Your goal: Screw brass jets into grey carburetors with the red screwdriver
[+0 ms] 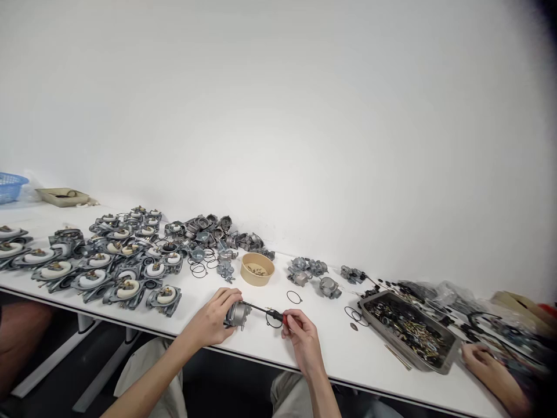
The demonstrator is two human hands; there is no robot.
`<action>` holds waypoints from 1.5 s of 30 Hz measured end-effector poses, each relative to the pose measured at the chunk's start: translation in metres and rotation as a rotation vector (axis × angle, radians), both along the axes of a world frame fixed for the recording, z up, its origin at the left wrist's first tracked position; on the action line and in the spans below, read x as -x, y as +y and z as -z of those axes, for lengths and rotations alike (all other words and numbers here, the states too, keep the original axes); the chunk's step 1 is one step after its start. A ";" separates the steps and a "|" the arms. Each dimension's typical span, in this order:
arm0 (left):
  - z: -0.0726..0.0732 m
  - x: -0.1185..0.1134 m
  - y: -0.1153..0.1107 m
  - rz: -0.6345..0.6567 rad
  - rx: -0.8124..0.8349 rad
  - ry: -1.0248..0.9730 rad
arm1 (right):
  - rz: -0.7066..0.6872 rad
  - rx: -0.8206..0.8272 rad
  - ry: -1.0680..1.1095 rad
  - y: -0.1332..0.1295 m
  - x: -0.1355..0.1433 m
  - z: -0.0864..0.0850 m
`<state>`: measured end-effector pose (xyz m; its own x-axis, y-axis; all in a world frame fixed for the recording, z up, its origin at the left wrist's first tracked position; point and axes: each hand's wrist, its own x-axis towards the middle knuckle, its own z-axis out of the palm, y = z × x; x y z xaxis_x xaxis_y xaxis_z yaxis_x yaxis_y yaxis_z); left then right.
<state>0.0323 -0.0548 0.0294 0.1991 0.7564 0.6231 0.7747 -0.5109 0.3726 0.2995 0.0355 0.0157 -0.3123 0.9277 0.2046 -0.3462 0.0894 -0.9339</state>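
Note:
My left hand [217, 316] is closed around a grey metal carburetor [238, 315] at the table's front edge. Between the fingers of my right hand [301, 335] is the red and black handle of a screwdriver [278, 316]. Its thin dark shaft points left, and the tip meets the upper side of the carburetor; the exact contact spot is too small to make out. A black rubber ring [274, 320] lies on the table behind the screwdriver. Just beyond stands a round tan bowl [257, 276] with small screws in it.
Rows of carburetors with white floats [129, 289] cover the left side. A pile of metal bowl covers [209, 229] sits behind. Several carburetor bodies [329, 287] lie right of the tan bowl. A metal tray [435, 367] holds small parts; another person's hand [483, 361] is beside it.

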 end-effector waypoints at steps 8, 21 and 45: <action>0.003 0.000 0.001 -0.020 -0.001 -0.002 | 0.011 -0.095 -0.050 -0.001 -0.001 0.002; 0.007 0.004 0.006 0.005 -0.001 -0.011 | 0.108 -0.105 0.035 0.004 -0.004 0.008; 0.003 0.005 0.008 -0.059 0.002 0.070 | 0.069 -0.089 0.045 -0.001 -0.004 -0.001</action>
<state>0.0274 -0.0467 0.0268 0.1973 0.7694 0.6075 0.8273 -0.4631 0.3179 0.3033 0.0343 0.0165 -0.2368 0.9243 0.2992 -0.3781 0.1960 -0.9048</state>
